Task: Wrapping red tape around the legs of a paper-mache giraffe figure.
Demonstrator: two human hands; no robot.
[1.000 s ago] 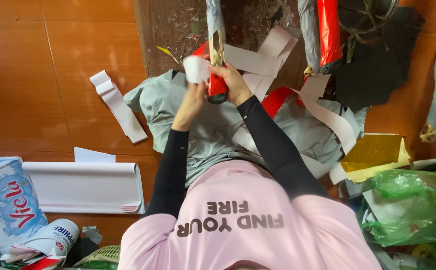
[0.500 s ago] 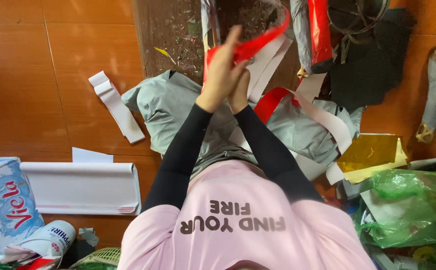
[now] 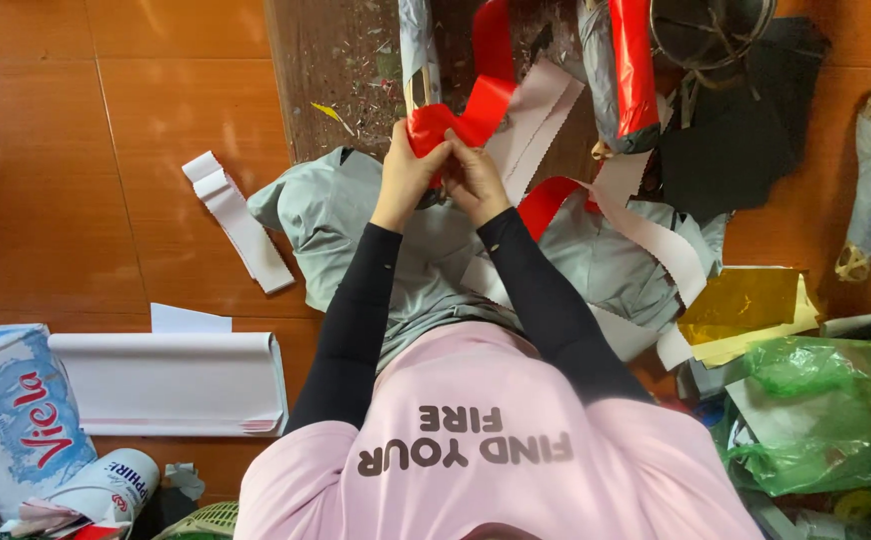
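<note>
Both my hands are raised in front of me over my lap, close together. My left hand [image 3: 408,172] and my right hand [image 3: 476,178] pinch a red paper strip [image 3: 476,105] that is white on its back and curls up and away towards the dark wooden board [image 3: 336,70]. More of the strip [image 3: 646,230] trails over my right knee in a long loop. I wear black sleeves, a pink shirt and grey trousers [image 3: 341,215].
A folded white strip [image 3: 236,220] lies on the orange floor at left, a rolled white sheet [image 3: 171,385] nearer me, a wrapped bottle pack [image 3: 16,420] at bottom left. Right side: gold foil [image 3: 746,300], green plastic bag [image 3: 826,410], black sheet [image 3: 736,130], red-and-grey roll [image 3: 626,70].
My hands dropped from higher up and came together on the red strip; the strip's red side now faces up and loops above my fingers. Scissors seen a second ago are out of sight.
</note>
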